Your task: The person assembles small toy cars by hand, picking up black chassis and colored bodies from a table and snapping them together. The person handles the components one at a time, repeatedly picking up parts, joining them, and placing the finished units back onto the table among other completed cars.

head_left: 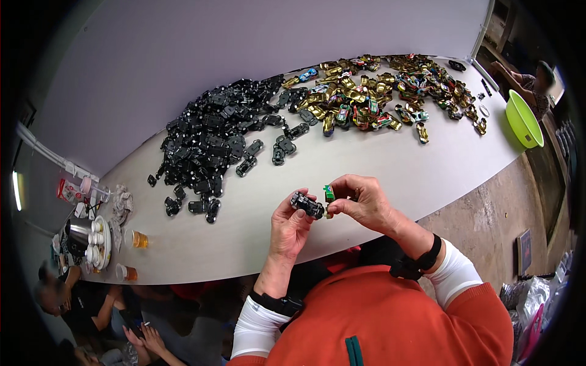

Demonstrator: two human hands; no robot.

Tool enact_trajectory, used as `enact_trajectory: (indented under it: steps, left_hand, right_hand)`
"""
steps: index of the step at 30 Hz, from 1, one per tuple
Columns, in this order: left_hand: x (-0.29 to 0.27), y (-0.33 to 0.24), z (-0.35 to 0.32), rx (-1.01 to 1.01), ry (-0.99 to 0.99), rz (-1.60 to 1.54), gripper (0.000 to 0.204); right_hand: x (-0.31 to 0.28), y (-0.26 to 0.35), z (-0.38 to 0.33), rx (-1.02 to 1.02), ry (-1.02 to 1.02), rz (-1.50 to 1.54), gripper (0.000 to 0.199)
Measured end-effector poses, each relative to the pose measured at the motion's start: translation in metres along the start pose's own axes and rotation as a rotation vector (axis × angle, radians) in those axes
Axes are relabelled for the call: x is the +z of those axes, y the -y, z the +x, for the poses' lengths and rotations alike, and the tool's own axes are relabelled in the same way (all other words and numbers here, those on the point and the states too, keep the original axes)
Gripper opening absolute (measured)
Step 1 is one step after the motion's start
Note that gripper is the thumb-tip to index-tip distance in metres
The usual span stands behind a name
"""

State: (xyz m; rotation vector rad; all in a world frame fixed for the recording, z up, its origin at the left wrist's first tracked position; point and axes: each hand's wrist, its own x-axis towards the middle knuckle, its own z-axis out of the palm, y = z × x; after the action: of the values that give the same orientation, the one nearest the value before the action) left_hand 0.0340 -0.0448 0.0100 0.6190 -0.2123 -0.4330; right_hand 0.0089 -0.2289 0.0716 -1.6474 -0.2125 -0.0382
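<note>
Black toy-car base (pixel 307 205), pinched at its sides in the left hand (pixel 288 227) above the bench (pixel 390 171), judged light, stiff and small-wheeled, so hold by the edges; right hand (pixel 360 202) closed on 1 green car shell (pixel 329 194) just beside it.

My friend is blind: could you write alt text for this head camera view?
A person's left hand holds a black toy car chassis, the right hand a green car body, above a white table with heaps of both.
</note>
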Motion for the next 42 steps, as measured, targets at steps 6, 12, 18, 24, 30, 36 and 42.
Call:
enact_trajectory:
  steps: [6,12,18,24,30,36,42]
  left_hand:
    - [0.003,0.002,0.001,0.005,0.012,0.028,0.042]
    - [0.005,0.002,0.0,-0.003,0.004,0.056,0.04]
    - [0.011,0.001,-0.001,0.014,0.016,0.174,0.039]
    - [0.026,0.0,-0.005,0.102,0.041,0.346,0.038]
    - [0.025,0.001,-0.009,0.204,0.101,0.361,0.038]
    - [0.034,-0.003,-0.01,0.226,0.094,0.403,0.038]
    - [0.034,-0.005,-0.007,0.166,0.089,0.283,0.036]
  right_hand:
    - [-0.002,-0.004,-0.001,-0.008,-0.026,-0.081,0.023]
    - [0.0,0.004,-0.003,0.006,-0.007,-0.065,0.019]
    - [0.002,0.011,-0.005,-0.113,-0.01,-0.229,0.022]
    - [0.005,0.011,-0.006,-0.293,0.016,-0.33,0.032]
    - [0.003,0.017,-0.005,-0.406,0.087,-0.427,0.034]
    - [0.003,0.025,-0.005,-0.421,0.116,-0.454,0.031]
    - [0.002,0.026,-0.007,-0.419,0.103,-0.41,0.029]
